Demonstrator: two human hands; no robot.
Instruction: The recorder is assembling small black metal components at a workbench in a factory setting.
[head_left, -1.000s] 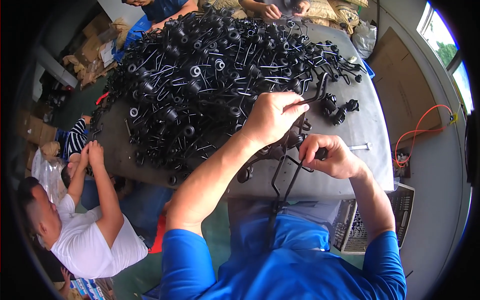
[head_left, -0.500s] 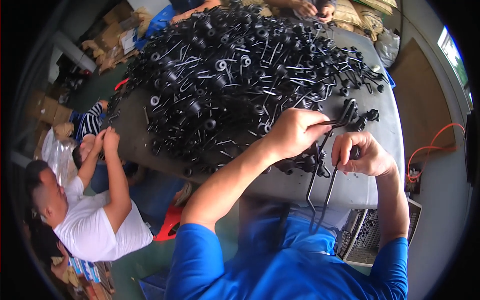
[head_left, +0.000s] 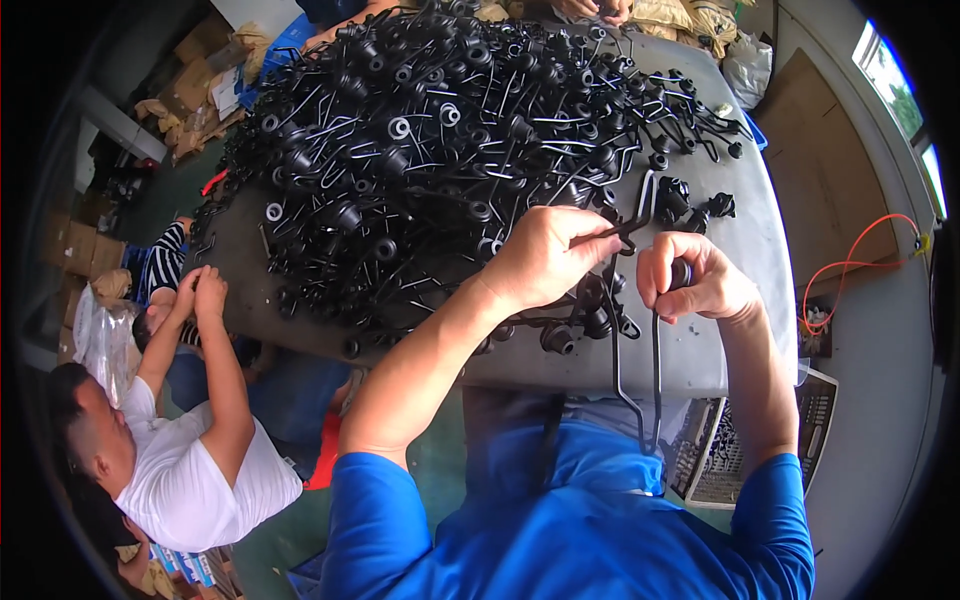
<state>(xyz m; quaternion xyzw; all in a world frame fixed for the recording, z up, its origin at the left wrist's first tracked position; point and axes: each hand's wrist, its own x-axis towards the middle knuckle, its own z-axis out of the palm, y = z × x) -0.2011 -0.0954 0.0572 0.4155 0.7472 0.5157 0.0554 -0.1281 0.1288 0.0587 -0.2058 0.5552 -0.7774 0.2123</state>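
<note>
My left hand (head_left: 545, 255) is closed in a pinch on a bent black metal rod (head_left: 619, 365), a long loop that hangs past the table's near edge. My right hand (head_left: 700, 278) grips a round black rubber piece (head_left: 681, 273) beside the other leg of the same rod. Whether the rubber piece sits on that leg, I cannot tell; the fingers cover it. Beyond my hands, a few black rubber parts (head_left: 676, 198) lie on the grey tabletop. A large heap of bent rods and black rubber bushings (head_left: 430, 150) spreads to the left and far side.
The grey table (head_left: 755, 230) ends close to my body. A grey plastic crate (head_left: 722, 455) with small parts stands below it at right. A person in a white shirt (head_left: 205, 465) sits at left; other people's hands (head_left: 590, 10) work at the far side. An orange hose (head_left: 850, 265) hangs on the right.
The whole view has shifted slightly, so table and heap appear a little further left and up. Both hands keep hold, and the rod's legs now look more upright and further apart.
</note>
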